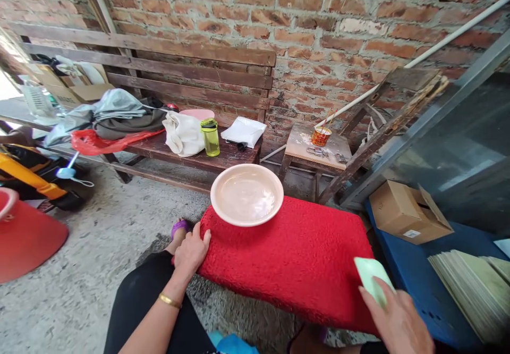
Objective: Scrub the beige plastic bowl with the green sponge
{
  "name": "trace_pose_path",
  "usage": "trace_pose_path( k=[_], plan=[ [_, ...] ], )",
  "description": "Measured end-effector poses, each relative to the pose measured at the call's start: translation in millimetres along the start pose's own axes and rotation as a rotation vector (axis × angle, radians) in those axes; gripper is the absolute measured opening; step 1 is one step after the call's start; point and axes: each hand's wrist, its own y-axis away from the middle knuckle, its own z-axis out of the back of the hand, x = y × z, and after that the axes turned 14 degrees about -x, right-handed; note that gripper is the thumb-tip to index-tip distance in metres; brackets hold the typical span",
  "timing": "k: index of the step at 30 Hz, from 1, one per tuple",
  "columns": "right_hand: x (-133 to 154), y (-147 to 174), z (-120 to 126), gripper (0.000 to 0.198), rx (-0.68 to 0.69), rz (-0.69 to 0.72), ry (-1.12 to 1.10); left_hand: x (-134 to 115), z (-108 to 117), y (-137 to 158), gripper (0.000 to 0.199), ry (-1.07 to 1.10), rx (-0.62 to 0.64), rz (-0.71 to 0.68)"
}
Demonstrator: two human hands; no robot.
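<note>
Pale green piece (364, 270) in right hand (402, 319), by red cover (295, 258)

We see the right hand gripping the lower part of the pale green piece, fingers closed on it. The piece is at the right end of the red cover; whether it touches the cloth, we cannot tell. Left hand (191, 250) rests on the cover's left edge, below the basin (247, 222); we cannot tell if its fingers pinch the cloth. 1 gold bangle (170, 301) on that wrist. The basin stands at the cover's far left corner, a bright reflection inside. Beyond it we note a slatted wooden bench (191, 69) bearing 1 green bottle (211, 141). To the right: 1 patterned cup (321, 136) on a wooden seat (297, 154), then a cardboard box (394, 210).
</note>
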Motion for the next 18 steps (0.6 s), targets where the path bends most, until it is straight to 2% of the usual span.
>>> trace_pose_path(
  k=[1, 4, 6, 8, 9, 11, 13, 15, 18],
  plan=[
    [30, -13, -13, 0.053, 0.035, 0.047, -0.006, 0, 0, 0, 0.062, 0.005, 0.000, 0.000],
    [133, -53, -58, 0.049, 0.269, 0.173, 0.070, 2, -2, 0, 0.061, 0.022, 0.008, -0.001],
    [190, -76, -88, 0.045, 0.350, 0.196, 0.071, 4, -4, -1, 0.062, 0.030, 0.014, 0.003],
    [225, -93, -116, 0.043, 0.372, 0.211, 0.049, 6, -6, -3, 0.063, 0.037, 0.023, 0.006],
    [232, -100, -127, 0.042, 0.375, 0.219, 0.038, 7, -8, -4, 0.064, 0.040, 0.028, 0.008],
    [226, -112, -143, 0.041, 0.385, 0.221, 0.035, 8, -10, -5, 0.064, 0.038, 0.040, 0.013],
    [194, -125, -143, 0.041, 0.382, 0.175, 0.077, 9, -11, -6, 0.064, 0.029, 0.051, 0.016],
    [145, -140, -126, 0.043, 0.355, 0.066, 0.169, 8, -11, -6, 0.064, 0.018, 0.060, 0.010],
    [68, -162, -84, 0.054, 0.280, -0.174, 0.353, 6, -8, -5, 0.064, -0.001, 0.058, -0.001]
  ],
)
